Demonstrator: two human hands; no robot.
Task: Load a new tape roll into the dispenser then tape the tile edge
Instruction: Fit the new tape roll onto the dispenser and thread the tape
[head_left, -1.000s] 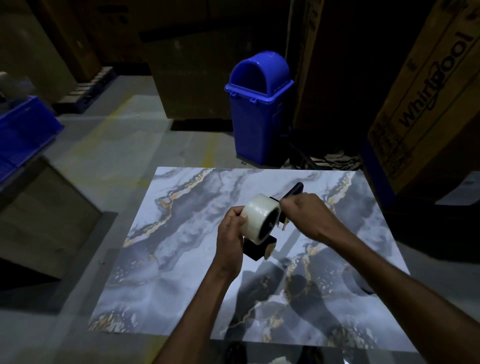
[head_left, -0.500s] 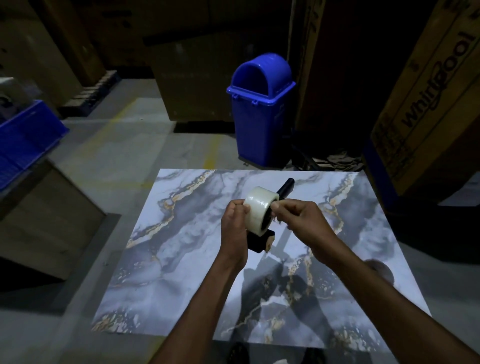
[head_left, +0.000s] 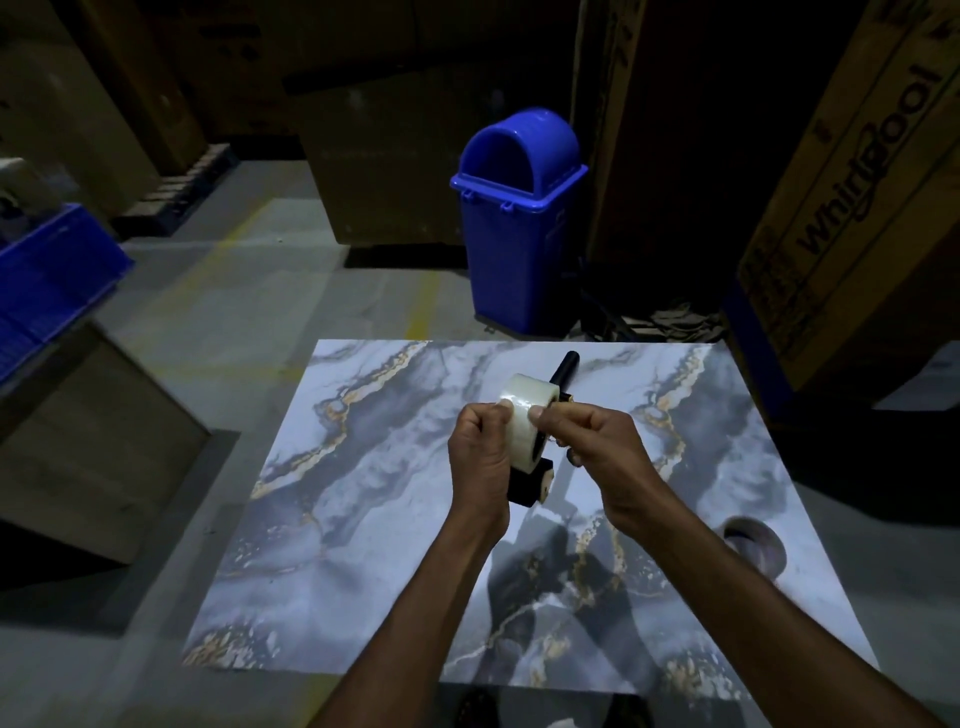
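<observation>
A large marble-patterned tile (head_left: 395, 509) lies flat on the floor in front of me. Above its middle I hold a clear tape roll (head_left: 527, 415) that sits on a black tape dispenser (head_left: 532, 483), whose handle (head_left: 565, 366) points away from me. My left hand (head_left: 480, 457) grips the roll and dispenser from the left side. My right hand (head_left: 597, 441) pinches at the roll's right face with thumb and fingertips. Most of the dispenser body is hidden behind the roll and my hands.
A blue swing-lid bin (head_left: 519, 218) stands beyond the tile's far edge. Cardboard boxes (head_left: 852, 208) rise at the right and back. A blue crate (head_left: 47, 280) sits on a wooden box at the left. A small dark ring-like object (head_left: 753, 545) lies near the tile's right edge.
Both hands and the dispenser rose slightly toward the tile's far edge. My right hand shifted from the dispenser's far side to pinching at the roll's face.
</observation>
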